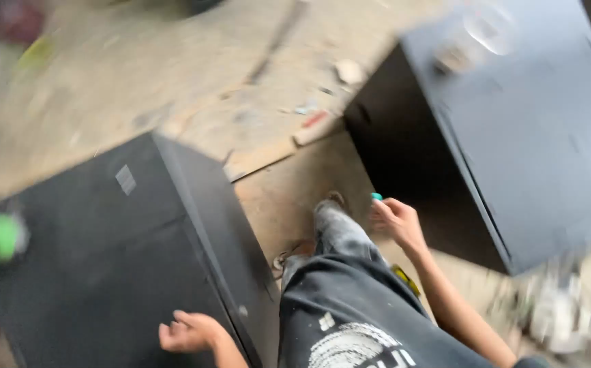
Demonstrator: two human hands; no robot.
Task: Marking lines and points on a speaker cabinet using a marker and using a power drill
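Head view: our right hand [396, 221] pinches a small teal piece [376, 196] at its fingertips; left hand [187, 332] hangs open over the black cabinet [104, 272]. Keep that pinch firm, we'd say.

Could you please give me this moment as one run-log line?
left hand: open, over left black cabinet | right hand: holds small teal object | right black cabinet | floor: littered

Left hand [189, 332] hangs low with fingers loosely curled, palm up. Right hand [396, 221] reaches forward on a bare, extended arm, fingers pinched together.
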